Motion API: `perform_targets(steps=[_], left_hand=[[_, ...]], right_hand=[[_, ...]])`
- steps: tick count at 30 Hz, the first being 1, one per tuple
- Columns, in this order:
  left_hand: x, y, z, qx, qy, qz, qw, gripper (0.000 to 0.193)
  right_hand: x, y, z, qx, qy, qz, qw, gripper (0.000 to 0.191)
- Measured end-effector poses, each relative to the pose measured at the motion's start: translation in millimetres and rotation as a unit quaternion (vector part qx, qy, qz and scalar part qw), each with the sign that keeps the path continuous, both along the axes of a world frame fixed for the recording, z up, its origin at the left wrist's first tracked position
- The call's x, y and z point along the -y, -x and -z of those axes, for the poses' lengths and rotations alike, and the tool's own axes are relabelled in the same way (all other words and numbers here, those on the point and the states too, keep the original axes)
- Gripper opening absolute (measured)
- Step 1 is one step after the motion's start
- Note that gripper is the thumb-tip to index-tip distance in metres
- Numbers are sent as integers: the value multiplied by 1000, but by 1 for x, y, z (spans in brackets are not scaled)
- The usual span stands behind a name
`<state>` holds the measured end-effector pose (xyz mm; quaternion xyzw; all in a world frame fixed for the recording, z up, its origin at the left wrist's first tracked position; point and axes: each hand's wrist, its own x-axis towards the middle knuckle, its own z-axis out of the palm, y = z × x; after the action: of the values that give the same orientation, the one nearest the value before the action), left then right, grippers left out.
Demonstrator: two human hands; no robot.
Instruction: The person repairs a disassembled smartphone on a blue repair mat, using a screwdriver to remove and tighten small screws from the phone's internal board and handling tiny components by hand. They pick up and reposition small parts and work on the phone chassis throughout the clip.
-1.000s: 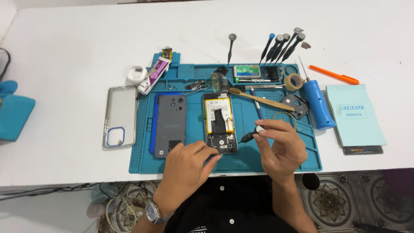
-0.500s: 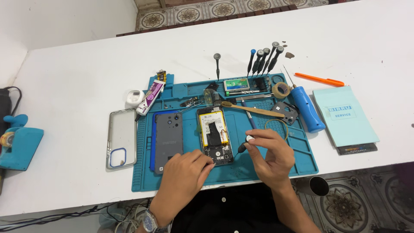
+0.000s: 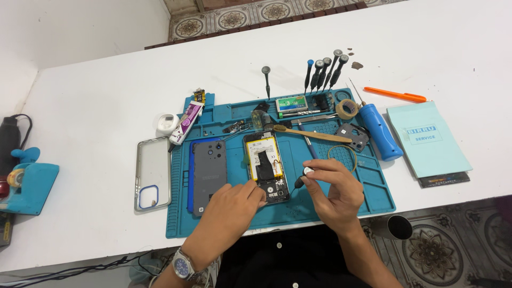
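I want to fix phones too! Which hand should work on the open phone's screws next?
Probably the right hand: it holds the screwdriver beside the open phone. The left hand only steadies its bottom edge.

Matt, ribbed blue rubbery mat (image 3: 320, 205); smooth white tabletop (image 3: 106, 101); clear glossy plastic phone case (image 3: 153, 173); wooden-handled brush (image 3: 314, 134); grey matt back cover (image 3: 209, 173).

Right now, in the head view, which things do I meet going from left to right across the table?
Blue tape dispenser → clear phone case → grey back cover → opened phone → blue cylinder tool → light blue notepad.
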<state>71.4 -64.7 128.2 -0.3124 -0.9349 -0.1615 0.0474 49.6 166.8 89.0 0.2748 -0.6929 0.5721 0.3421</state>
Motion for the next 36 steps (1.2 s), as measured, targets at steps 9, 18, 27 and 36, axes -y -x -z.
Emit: perform_targets(steps=[9,18,27,36], left_hand=[[-2,-3,8,-49,16,10,999,13],[-1,0,12,-86,38,24,995,8],[3,0,9,-109,55,37,992,6],[1,2,13,-113,79,37,990,6]], right_hand=[[0,1,0,-4,0,-4,1000,24],[0,0,1,-3,-5,2,1000,23],[1,0,0,-1,-3,3,1000,24],[0,0,2,-5,-4,-1,1000,24]])
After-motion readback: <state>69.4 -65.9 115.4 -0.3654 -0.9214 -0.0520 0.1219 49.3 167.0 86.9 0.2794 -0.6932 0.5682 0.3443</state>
